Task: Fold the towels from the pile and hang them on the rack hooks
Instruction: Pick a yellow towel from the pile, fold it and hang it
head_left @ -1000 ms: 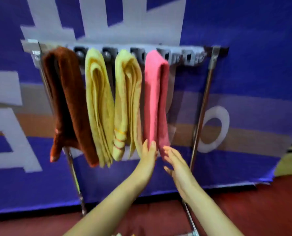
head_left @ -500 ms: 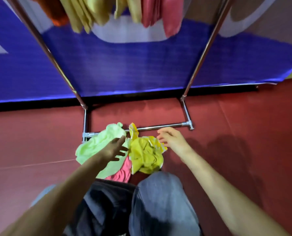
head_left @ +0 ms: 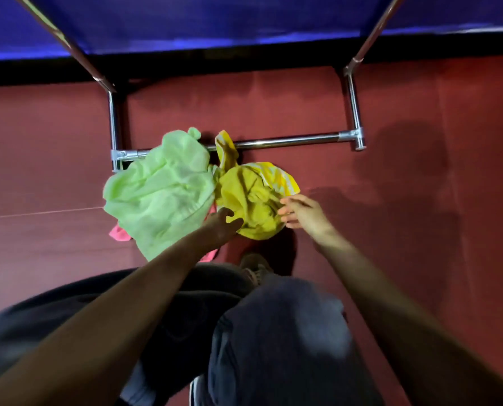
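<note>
Three towels make up the pile, all crumpled on the near side of the rack's base bar [head_left: 288, 141]. The yellow towel [head_left: 250, 197] is a rounded, creased wad with a pale striped edge, and one corner of it is draped up against the bar. The light green towel [head_left: 159, 194] is thin and rumpled and overlaps the bar's left end. A pink towel [head_left: 118, 231] shows only as scraps under the green one.

Both hands are at the yellow towel, on its side away from the bar. The left hand [head_left: 221, 225] has its fingers apart and loosely bent, tips at the wad's near-left edge. The right hand [head_left: 303, 212] has its fingers [head_left: 286, 210] slightly parted, tips touching the right flank. Neither is clamped on the cloth (motion blur softens the fingertips).

Half a second ago the left hand lay over the green towel and the right hand hovered close to the bar. Both have come in on the yellow one. The hung towels have dropped out of view.

The bar is polished metal tube with clamp joints. Matte red floor [head_left: 420, 200] lies on both sides of it, and a blue backdrop [head_left: 244, 19] stands beyond. The person's grey trousers [head_left: 282, 332] are nearest the camera.
</note>
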{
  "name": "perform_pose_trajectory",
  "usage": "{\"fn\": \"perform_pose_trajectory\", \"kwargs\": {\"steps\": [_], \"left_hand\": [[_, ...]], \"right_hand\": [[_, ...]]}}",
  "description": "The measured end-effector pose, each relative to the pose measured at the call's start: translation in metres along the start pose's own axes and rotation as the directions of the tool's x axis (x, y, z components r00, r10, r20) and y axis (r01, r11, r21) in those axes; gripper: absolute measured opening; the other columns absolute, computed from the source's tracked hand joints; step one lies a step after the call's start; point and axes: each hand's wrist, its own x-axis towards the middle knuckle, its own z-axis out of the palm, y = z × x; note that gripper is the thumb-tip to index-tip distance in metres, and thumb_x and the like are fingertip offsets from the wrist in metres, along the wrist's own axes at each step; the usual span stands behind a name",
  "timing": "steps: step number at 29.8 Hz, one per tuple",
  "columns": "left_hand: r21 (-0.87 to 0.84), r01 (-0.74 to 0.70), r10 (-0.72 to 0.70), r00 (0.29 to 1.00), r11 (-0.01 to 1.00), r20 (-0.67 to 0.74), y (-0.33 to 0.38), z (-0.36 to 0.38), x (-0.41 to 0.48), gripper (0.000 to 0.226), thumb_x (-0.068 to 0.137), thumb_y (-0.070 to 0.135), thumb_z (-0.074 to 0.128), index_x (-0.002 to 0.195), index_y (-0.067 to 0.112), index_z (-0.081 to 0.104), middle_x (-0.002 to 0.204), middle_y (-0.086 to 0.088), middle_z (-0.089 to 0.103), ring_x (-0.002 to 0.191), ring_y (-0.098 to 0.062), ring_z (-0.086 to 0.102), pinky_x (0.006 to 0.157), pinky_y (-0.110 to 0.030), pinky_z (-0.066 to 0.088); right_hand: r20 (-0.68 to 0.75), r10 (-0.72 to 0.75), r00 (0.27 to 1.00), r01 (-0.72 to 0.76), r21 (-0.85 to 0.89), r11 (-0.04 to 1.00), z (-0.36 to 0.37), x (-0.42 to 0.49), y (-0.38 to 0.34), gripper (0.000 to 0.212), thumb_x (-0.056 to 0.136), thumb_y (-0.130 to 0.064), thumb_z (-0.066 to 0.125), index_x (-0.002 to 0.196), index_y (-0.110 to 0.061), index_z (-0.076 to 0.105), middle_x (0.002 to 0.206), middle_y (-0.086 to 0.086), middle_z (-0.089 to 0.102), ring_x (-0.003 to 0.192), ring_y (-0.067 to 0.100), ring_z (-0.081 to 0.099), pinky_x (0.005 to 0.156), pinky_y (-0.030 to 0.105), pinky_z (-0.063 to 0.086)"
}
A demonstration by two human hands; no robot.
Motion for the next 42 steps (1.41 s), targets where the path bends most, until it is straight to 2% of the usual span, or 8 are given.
{"fn": "perform_pose_trajectory", "kwargs": {"steps": [4, 9, 17, 21, 25, 32, 39, 42], "left_hand": [[0.144, -0.004, 0.011, 0.999, 0.990, -0.051, -0.006, 0.004, 0.035, 0.044, 0.088, 0.028, 0.054, 0.128, 0.014, 0.047, 0.143, -0.026, 0.029, 0.135, -0.034, 0.026, 0.108, -0.034, 0.028], [0.229, -0.108, 0.147, 0.976, 0.967, -0.159, 0.013, 0.002, 0.080, 0.033, 0.084, 0.033, 0.059, 0.115, 0.020, 0.062, 0.156, -0.011, -0.005, 0.144, -0.029, 0.002, 0.116, -0.035, 0.015], [0.373, -0.007, 0.029, 0.998, 0.928, -0.054, 0.019, 0.036, 0.126, 0.071, 0.076, 0.043, 0.063, 0.137, 0.017, 0.037, 0.156, -0.006, 0.008, 0.144, -0.026, 0.004, 0.116, -0.043, 0.009], [-0.241, -0.087, 0.096, 0.995, 0.967, 0.030, 0.017, 0.031, 0.123, 0.082, 0.053, 0.032, 0.079, 0.120, -0.005, 0.050, 0.109, -0.014, 0.057, 0.105, -0.022, 0.054, 0.082, -0.026, 0.044], [-0.473, -0.182, 0.161, 0.983, 0.862, -0.084, 0.011, 0.019, 0.093, 0.007, 0.080, 0.011, 0.066, 0.082, 0.008, 0.060, 0.075, 0.004, 0.063, 0.074, -0.002, 0.054, 0.056, -0.008, 0.041], [-0.833, -0.166, 0.129, 0.985, 0.527, -0.114, 0.055, -0.008, 0.013, 0.039, 0.069, 0.052, 0.065, 0.076, 0.014, 0.061, 0.083, -0.011, 0.061, 0.082, -0.024, 0.057, 0.085, -0.038, 0.048], [-0.905, -0.213, 0.446, 0.894, 0.369, -0.028, 0.103, -0.049, -0.120, 0.072, 0.088, 0.057, 0.025, 0.028, 0.017, 0.027, 0.027, 0.002, 0.028, 0.027, -0.010, 0.029, 0.035, -0.014, 0.026], [-0.906, -0.265, 0.581, 0.814, 0.329, -0.027, 0.107, -0.064, -0.177, 0.065, 0.076, 0.060, 0.027, 0.028, 0.017, 0.025, 0.028, 0.003, 0.025, 0.026, -0.009, 0.027, 0.032, -0.010, 0.025]], "right_hand": [[0.009, 0.082, 0.997, -0.083, 0.069, 0.994, 0.012, 0.011, 0.037, 0.019, 0.094, -0.010, 0.041, 0.081, -0.014, 0.054, 0.056, -0.004, 0.057, 0.033, -0.004, 0.050, 0.040, 0.009, 0.039], [0.015, 0.179, 0.984, -0.179, 0.165, 0.970, 0.013, 0.010, 0.064, 0.015, 0.095, -0.009, 0.036, 0.096, -0.008, 0.051, 0.057, -0.002, 0.061, 0.044, 0.004, 0.056, 0.046, 0.014, 0.043], [-0.044, 0.274, 0.961, -0.260, 0.212, 0.942, 0.007, 0.004, 0.091, 0.024, 0.094, -0.005, 0.035, 0.083, -0.012, 0.055, 0.069, 0.005, 0.057, 0.052, 0.010, 0.056, 0.049, 0.015, 0.045], [-0.020, 0.262, 0.965, -0.250, 0.238, 0.939, 0.012, 0.000, 0.089, 0.020, 0.094, -0.005, 0.034, 0.090, -0.009, 0.053, 0.071, 0.006, 0.057, 0.058, 0.014, 0.053, 0.048, 0.015, 0.045], [-0.023, 0.225, 0.974, -0.211, 0.266, 0.941, 0.012, -0.005, 0.074, 0.024, 0.094, -0.005, 0.036, 0.081, -0.011, 0.055, 0.066, 0.005, 0.059, 0.049, 0.009, 0.057, 0.046, 0.013, 0.046], [-0.148, -0.066, 0.987, 0.107, 0.292, 0.950, -0.011, -0.033, 0.001, 0.020, 0.093, -0.003, 0.040, 0.108, -0.008, 0.052, 0.070, -0.003, 0.063, 0.057, -0.001, 0.059, 0.052, 0.009, 0.045], [-0.094, -0.313, 0.945, 0.320, 0.076, 0.944, -0.017, -0.088, -0.071, 0.035, 0.095, -0.027, 0.040, 0.122, -0.010, 0.053, 0.123, -0.001, 0.054, 0.116, 0.012, 0.047, 0.094, 0.010, 0.039], [-0.059, -0.241, 0.969, 0.238, -0.049, 0.970, -0.018, -0.106, -0.088, 0.055, 0.090, -0.053, 0.033, 0.130, -0.019, 0.049, 0.139, 0.005, 0.047, 0.130, 0.020, 0.042, 0.113, 0.036, 0.029]]}}
